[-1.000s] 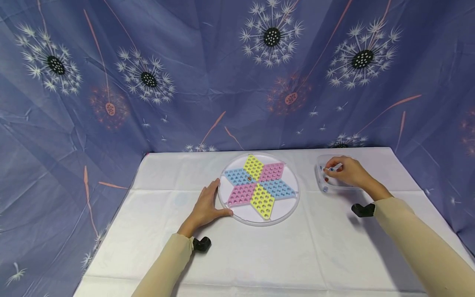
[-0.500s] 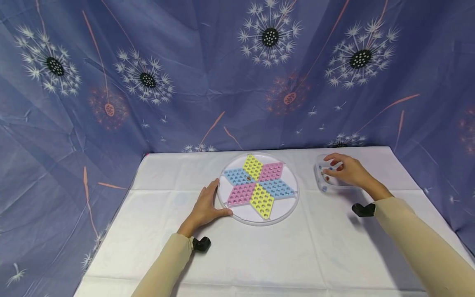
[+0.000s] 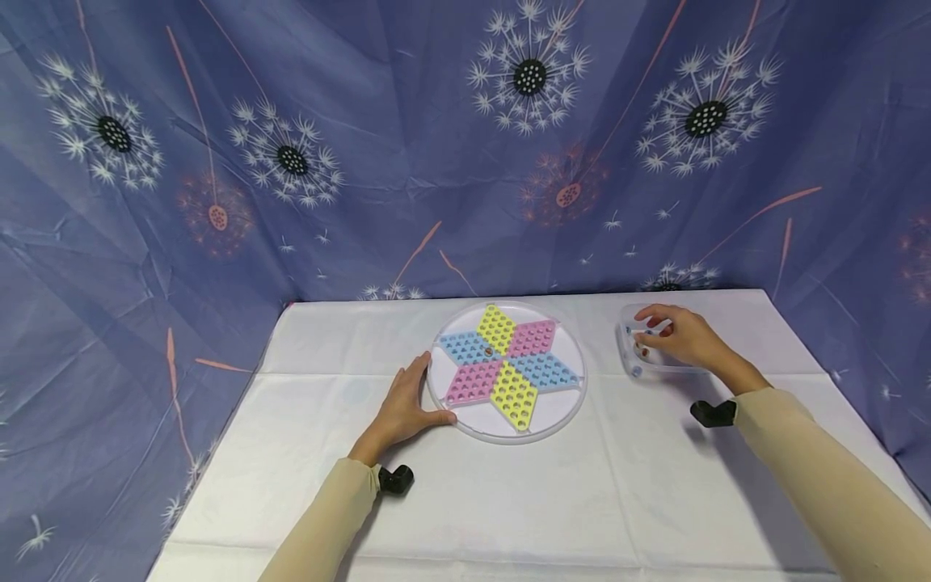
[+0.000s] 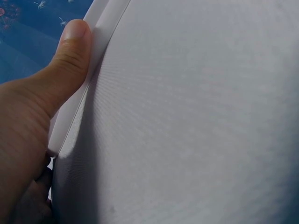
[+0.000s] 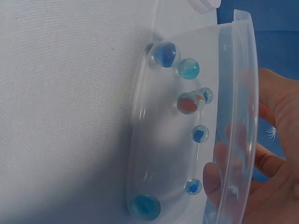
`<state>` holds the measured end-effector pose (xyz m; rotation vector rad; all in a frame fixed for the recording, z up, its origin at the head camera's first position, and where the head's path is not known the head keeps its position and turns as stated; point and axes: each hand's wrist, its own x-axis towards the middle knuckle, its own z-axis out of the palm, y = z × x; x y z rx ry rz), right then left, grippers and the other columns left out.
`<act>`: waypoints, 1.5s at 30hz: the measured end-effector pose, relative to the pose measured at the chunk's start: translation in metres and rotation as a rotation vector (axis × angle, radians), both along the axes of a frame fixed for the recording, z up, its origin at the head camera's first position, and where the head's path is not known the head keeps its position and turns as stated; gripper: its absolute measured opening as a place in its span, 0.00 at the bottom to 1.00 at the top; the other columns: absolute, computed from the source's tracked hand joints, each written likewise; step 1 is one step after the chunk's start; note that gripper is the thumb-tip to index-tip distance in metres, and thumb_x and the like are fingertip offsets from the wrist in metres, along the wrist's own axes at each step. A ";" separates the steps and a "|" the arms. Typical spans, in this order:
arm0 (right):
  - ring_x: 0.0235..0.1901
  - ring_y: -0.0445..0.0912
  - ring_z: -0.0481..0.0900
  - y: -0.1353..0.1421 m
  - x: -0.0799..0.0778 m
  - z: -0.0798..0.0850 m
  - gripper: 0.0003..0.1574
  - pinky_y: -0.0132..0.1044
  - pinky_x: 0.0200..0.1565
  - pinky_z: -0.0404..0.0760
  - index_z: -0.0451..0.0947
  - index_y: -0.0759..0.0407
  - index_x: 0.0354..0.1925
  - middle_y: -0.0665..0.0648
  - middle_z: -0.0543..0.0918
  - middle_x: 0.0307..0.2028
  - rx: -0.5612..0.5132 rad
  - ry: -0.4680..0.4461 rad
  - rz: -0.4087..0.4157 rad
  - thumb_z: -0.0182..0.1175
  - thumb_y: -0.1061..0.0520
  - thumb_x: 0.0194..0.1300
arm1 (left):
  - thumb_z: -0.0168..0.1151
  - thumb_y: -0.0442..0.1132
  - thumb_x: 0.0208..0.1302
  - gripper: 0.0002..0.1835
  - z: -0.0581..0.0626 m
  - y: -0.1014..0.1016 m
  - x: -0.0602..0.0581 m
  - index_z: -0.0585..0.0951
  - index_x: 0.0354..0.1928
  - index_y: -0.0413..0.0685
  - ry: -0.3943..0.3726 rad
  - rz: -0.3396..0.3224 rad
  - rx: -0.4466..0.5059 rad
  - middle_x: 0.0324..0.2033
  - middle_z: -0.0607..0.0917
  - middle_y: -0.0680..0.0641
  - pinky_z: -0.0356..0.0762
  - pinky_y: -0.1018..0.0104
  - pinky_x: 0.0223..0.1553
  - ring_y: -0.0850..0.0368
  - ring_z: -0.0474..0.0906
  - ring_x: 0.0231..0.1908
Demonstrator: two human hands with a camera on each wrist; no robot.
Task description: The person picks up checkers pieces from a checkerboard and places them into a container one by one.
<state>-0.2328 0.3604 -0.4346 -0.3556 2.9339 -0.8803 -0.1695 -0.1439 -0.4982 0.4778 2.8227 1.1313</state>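
Note:
A round white Chinese checkers board (image 3: 560, 416) with a yellow, pink and blue star of holes lies on the table. One marble (image 3: 488, 352) sits near the star's centre, on the blue point. At the board's left edge rests my left hand (image 3: 403, 404), thumb and fingers spread against the rim; in the left wrist view the thumb (image 4: 72, 51) touches the rim. My right hand (image 3: 682, 335) reaches into a clear plastic tub (image 3: 624, 356), its fingers bent and thumb apart. Several glass marbles lie in the tub, including an orange one (image 5: 188, 103) and a blue one (image 5: 167, 54). No marble shows between the fingers.
White cloth (image 3: 524, 501) covers the table. A blue dandelion-print curtain (image 3: 407, 162) hangs behind and at both sides. The tub stands to the right of the board, near the table's back edge.
The right thumb and forefinger, close together around a small marble-like thing a second ago, have parted over the tub. My left hand and the board stay put.

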 end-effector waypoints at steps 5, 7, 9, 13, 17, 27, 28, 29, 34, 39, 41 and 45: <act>0.40 0.56 0.83 0.000 -0.001 0.003 0.30 0.42 0.34 0.82 0.75 0.59 0.65 0.72 0.79 0.53 0.002 -0.011 0.015 0.67 0.49 0.70 | 0.85 0.57 0.44 0.68 -0.001 0.000 -0.001 0.53 0.81 0.39 0.005 0.004 -0.003 0.79 0.57 0.38 0.40 0.49 0.80 0.42 0.48 0.79; 0.41 0.56 0.84 0.000 -0.001 0.005 0.31 0.41 0.33 0.82 0.74 0.58 0.66 0.71 0.79 0.53 0.003 -0.017 0.026 0.67 0.48 0.71 | 0.84 0.57 0.45 0.68 -0.001 0.001 -0.001 0.52 0.81 0.40 0.003 0.006 -0.003 0.79 0.57 0.38 0.40 0.49 0.80 0.42 0.48 0.79; 0.41 0.55 0.84 -0.001 -0.001 0.007 0.32 0.41 0.33 0.81 0.73 0.58 0.67 0.71 0.79 0.53 -0.002 -0.020 0.042 0.67 0.48 0.70 | 0.85 0.56 0.45 0.68 -0.001 0.001 -0.001 0.53 0.81 0.40 0.002 0.007 -0.001 0.79 0.57 0.38 0.40 0.49 0.80 0.42 0.48 0.79; 0.40 0.55 0.85 -0.003 -0.001 0.016 0.33 0.44 0.35 0.83 0.73 0.58 0.68 0.70 0.80 0.52 -0.006 -0.011 0.075 0.68 0.50 0.70 | 0.84 0.57 0.45 0.68 0.000 0.001 0.000 0.52 0.81 0.41 -0.014 0.011 0.001 0.79 0.57 0.39 0.40 0.48 0.80 0.42 0.47 0.79; 0.42 0.56 0.85 -0.007 -0.001 0.025 0.33 0.46 0.38 0.85 0.72 0.57 0.68 0.69 0.80 0.53 0.014 -0.008 0.101 0.68 0.48 0.70 | 0.84 0.58 0.45 0.69 0.000 0.000 0.000 0.51 0.82 0.42 -0.027 0.011 0.003 0.79 0.56 0.40 0.40 0.48 0.80 0.42 0.47 0.79; 0.46 0.60 0.84 -0.021 -0.009 0.046 0.42 0.51 0.39 0.86 0.64 0.56 0.74 0.71 0.77 0.57 -0.024 0.020 0.170 0.68 0.47 0.70 | 0.84 0.59 0.45 0.69 -0.003 -0.001 -0.001 0.51 0.82 0.44 -0.025 0.010 -0.010 0.80 0.55 0.41 0.41 0.48 0.80 0.42 0.46 0.80; 0.46 0.60 0.84 -0.022 -0.010 0.048 0.43 0.51 0.39 0.87 0.64 0.56 0.75 0.70 0.77 0.57 -0.027 0.024 0.174 0.68 0.47 0.70 | 0.84 0.59 0.45 0.69 -0.003 -0.001 -0.001 0.51 0.82 0.44 -0.022 0.011 -0.008 0.80 0.55 0.40 0.42 0.47 0.80 0.42 0.46 0.79; 0.46 0.60 0.84 -0.024 -0.011 0.050 0.43 0.51 0.39 0.87 0.63 0.56 0.76 0.70 0.78 0.57 -0.026 0.027 0.176 0.68 0.47 0.70 | 0.84 0.58 0.45 0.69 -0.003 -0.001 -0.001 0.51 0.82 0.43 -0.014 0.010 -0.006 0.79 0.56 0.40 0.42 0.46 0.80 0.41 0.47 0.79; 0.48 0.61 0.83 -0.033 -0.013 0.059 0.46 0.51 0.38 0.87 0.60 0.55 0.77 0.70 0.77 0.58 -0.010 0.026 0.186 0.68 0.46 0.70 | 0.84 0.59 0.45 0.69 -0.002 -0.001 0.000 0.51 0.82 0.43 -0.018 0.009 -0.016 0.80 0.56 0.40 0.41 0.49 0.80 0.43 0.47 0.79; 0.49 0.61 0.83 -0.043 -0.013 0.066 0.46 0.51 0.38 0.87 0.61 0.53 0.77 0.71 0.77 0.60 -0.010 0.023 0.181 0.68 0.45 0.70 | 0.84 0.58 0.45 0.69 -0.001 -0.001 0.000 0.52 0.82 0.43 -0.021 0.016 -0.006 0.79 0.56 0.40 0.41 0.49 0.80 0.43 0.47 0.79; 0.49 0.62 0.83 -0.046 -0.014 0.067 0.46 0.51 0.38 0.87 0.61 0.53 0.77 0.72 0.76 0.60 -0.016 0.021 0.184 0.68 0.46 0.70 | 0.84 0.57 0.45 0.69 -0.001 0.000 0.000 0.52 0.81 0.42 -0.014 0.016 0.001 0.79 0.57 0.39 0.42 0.47 0.80 0.42 0.48 0.79; 0.49 0.62 0.83 -0.051 -0.017 0.064 0.46 0.51 0.38 0.88 0.61 0.53 0.77 0.72 0.76 0.60 -0.020 0.022 0.196 0.67 0.45 0.70 | 0.84 0.58 0.45 0.69 -0.001 0.000 0.000 0.52 0.81 0.42 -0.016 0.016 -0.008 0.79 0.57 0.40 0.41 0.48 0.80 0.42 0.48 0.79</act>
